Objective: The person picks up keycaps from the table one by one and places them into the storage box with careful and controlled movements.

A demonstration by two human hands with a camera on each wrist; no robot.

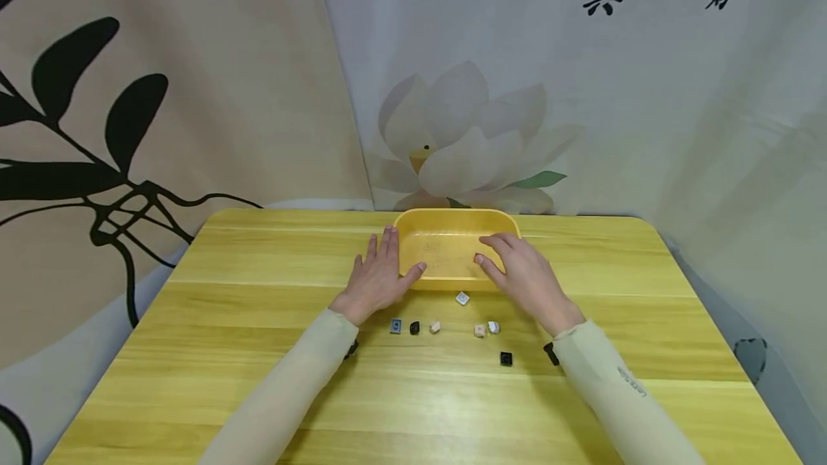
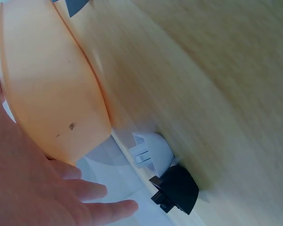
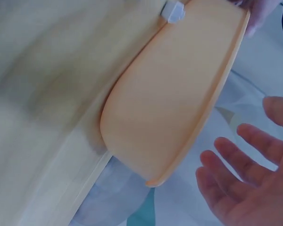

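Observation:
A yellow tray (image 1: pixel 452 283) (image 2: pixel 52 84) (image 3: pixel 155 89) stands at the table's far side. My left hand (image 1: pixel 380 277) (image 2: pixel 42 188) is at its left end, fingers extended and thumb over the rim. Over the tray's right part is my right hand (image 1: pixel 533 282) (image 3: pixel 254 174), its fingers loosely bent and spread, with no clear grip on anything. A tiny red spot (image 1: pixel 476 257) shows by the right thumb tip; I cannot tell what it is. Just in front of the tray lies a small white keycap-like piece (image 1: pixel 462 298) (image 3: pixel 172 11).
Nearer on the wooden table (image 1: pixel 413 407) lie a blue-grey piece (image 1: pixel 395 326), a black piece (image 1: pixel 415 328), a cream piece (image 1: pixel 436 326), a pinkish piece (image 1: pixel 479 331), a white piece (image 1: pixel 494 327) and a black square piece (image 1: pixel 506 359). A printed curtain (image 1: pixel 258 77) hangs behind.

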